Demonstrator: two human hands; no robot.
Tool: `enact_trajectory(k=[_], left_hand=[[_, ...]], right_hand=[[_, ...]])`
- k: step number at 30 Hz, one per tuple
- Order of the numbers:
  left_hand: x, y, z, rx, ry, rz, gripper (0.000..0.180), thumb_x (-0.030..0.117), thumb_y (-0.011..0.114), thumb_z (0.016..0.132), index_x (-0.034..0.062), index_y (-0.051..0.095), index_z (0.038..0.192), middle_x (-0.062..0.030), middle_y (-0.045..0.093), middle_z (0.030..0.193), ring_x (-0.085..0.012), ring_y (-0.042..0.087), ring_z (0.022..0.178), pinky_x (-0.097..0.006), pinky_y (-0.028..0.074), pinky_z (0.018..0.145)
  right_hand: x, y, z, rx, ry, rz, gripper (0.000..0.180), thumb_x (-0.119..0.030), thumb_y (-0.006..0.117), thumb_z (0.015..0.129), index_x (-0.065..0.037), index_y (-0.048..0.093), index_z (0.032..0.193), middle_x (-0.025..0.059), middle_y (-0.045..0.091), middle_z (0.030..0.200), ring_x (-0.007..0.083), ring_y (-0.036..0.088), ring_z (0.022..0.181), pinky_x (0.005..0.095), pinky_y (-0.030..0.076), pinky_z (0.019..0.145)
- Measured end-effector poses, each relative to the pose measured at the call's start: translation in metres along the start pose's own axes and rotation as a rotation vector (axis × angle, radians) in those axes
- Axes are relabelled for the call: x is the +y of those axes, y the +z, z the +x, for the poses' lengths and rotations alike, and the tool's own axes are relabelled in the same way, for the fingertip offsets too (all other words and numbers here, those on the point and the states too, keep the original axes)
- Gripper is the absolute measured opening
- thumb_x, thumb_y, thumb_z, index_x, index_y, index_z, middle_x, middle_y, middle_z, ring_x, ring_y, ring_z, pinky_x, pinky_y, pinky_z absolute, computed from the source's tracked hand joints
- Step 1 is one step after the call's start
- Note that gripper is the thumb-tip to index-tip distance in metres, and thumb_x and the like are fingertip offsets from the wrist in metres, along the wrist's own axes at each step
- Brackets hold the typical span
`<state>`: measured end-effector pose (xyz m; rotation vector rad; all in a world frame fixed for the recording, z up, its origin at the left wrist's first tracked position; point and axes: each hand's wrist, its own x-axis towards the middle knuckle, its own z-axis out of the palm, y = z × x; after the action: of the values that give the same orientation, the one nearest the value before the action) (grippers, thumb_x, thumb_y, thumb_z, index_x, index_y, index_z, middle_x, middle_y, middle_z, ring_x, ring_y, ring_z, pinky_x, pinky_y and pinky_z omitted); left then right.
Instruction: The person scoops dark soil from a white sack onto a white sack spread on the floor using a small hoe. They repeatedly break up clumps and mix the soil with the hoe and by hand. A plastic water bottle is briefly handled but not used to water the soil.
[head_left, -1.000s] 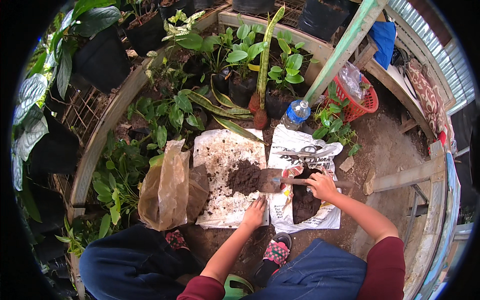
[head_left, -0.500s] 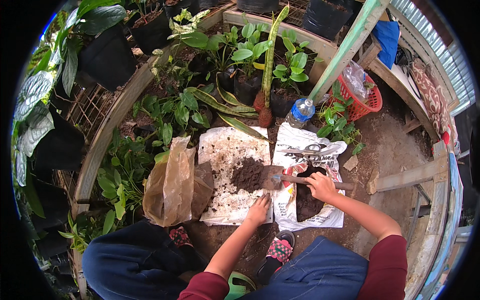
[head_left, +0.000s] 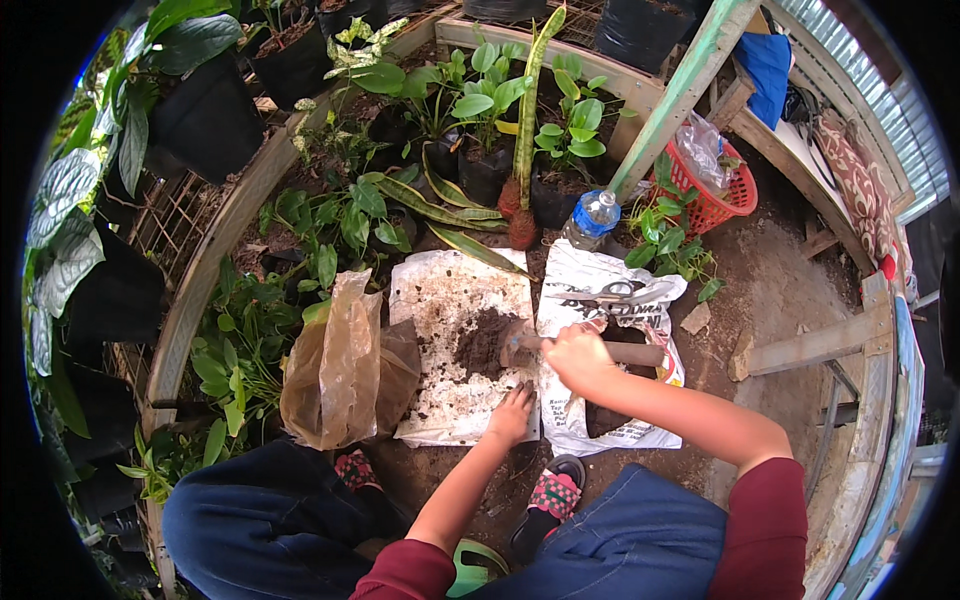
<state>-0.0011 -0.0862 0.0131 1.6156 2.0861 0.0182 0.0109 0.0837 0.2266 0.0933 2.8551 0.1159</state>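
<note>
In my right hand [head_left: 580, 357] is a trowel [head_left: 636, 354] with a thick wooden handle. Its dirty metal blade points left and rests at the right side of a dark soil heap [head_left: 482, 345]. The heap lies on a flattened, soil-stained white sack [head_left: 415, 300]. My left hand [head_left: 512, 412] lies flat on the sack's lower right part, fingers stretched out, holding nothing. Under my right hand, a white printed bag [head_left: 570, 425] with a torn opening has dark soil inside; my hand and the handle partly hide that opening. Scissors [head_left: 610, 294] lie across the bag's upper part.
A crumpled brown plastic bag [head_left: 335, 375] stands left of the sack. Beyond lie uprooted snake plants [head_left: 525, 150] and a blue-labelled bottle [head_left: 593, 220]. A red basket [head_left: 722, 200] stands behind a green-painted post [head_left: 685, 100]. Potted plants [head_left: 488, 110] crowd the far side.
My right hand has moved left and its grip is now nearer the blade. The trowel blade has shifted left, to the soil heap's edge. My left hand stays flat on the sack.
</note>
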Motion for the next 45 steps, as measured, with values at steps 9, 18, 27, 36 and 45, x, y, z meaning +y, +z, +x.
enact_trajectory(k=[9, 18, 27, 36, 45], left_hand=[[-0.021, 0.012, 0.001, 0.188, -0.013, -0.305, 0.056, 0.025, 0.049, 0.085, 0.0112, 0.042, 0.138, -0.0123, 0.043, 0.141, -0.0262, 0.042, 0.129, -0.037, 0.034, 0.107], [-0.044, -0.045, -0.061, 0.058, -0.154, -0.275, 0.041, 0.031, 0.058, 0.084, 0.0113, 0.058, 0.119, -0.0142, 0.056, 0.124, -0.0301, 0.051, 0.116, -0.044, 0.044, 0.095], [-0.103, -0.073, -0.107, 0.305, -0.469, -0.483, 0.035, 0.032, 0.061, 0.082, 0.0116, 0.065, 0.110, -0.0131, 0.061, 0.114, -0.0293, 0.058, 0.109, -0.042, 0.048, 0.090], [-0.093, -0.077, -0.098, 0.268, -0.549, -0.643, 0.033, 0.032, 0.060, 0.084, 0.0159, 0.065, 0.112, -0.0103, 0.061, 0.118, -0.0281, 0.056, 0.111, -0.042, 0.046, 0.092], [-0.100, -0.051, -0.075, 0.290, -0.523, -0.523, 0.046, 0.030, 0.068, 0.078, 0.0064, 0.058, 0.116, -0.0147, 0.053, 0.121, -0.0312, 0.045, 0.122, -0.041, 0.043, 0.097]], right_hand=[[-0.113, -0.032, 0.075, 0.125, -0.095, -0.376, 0.012, -0.014, 0.065, 0.069, -0.006, 0.072, 0.075, 0.0110, 0.068, 0.068, 0.0279, 0.067, 0.068, 0.0459, 0.052, 0.060], [-0.106, -0.005, 0.098, 0.202, -0.110, -0.417, 0.009, -0.015, 0.064, 0.072, -0.016, 0.072, 0.075, 0.0001, 0.069, 0.074, 0.0175, 0.068, 0.069, 0.0380, 0.050, 0.055], [-0.030, -0.125, 0.016, -0.259, 0.144, -0.218, 0.023, -0.012, 0.067, 0.070, -0.012, 0.069, 0.092, 0.0103, 0.069, 0.084, 0.0268, 0.068, 0.082, 0.0383, 0.054, 0.068], [-0.070, -0.112, 0.049, 0.536, 0.009, 0.568, 0.021, -0.027, 0.071, 0.072, -0.007, 0.064, 0.073, 0.0109, 0.059, 0.091, 0.0283, 0.058, 0.088, 0.0361, 0.047, 0.079], [-0.047, -0.084, 0.088, 1.264, 0.418, 1.662, 0.024, -0.020, 0.068, 0.084, -0.006, 0.054, 0.072, 0.0030, 0.054, 0.061, 0.0110, 0.046, 0.046, 0.0266, 0.039, 0.047]])
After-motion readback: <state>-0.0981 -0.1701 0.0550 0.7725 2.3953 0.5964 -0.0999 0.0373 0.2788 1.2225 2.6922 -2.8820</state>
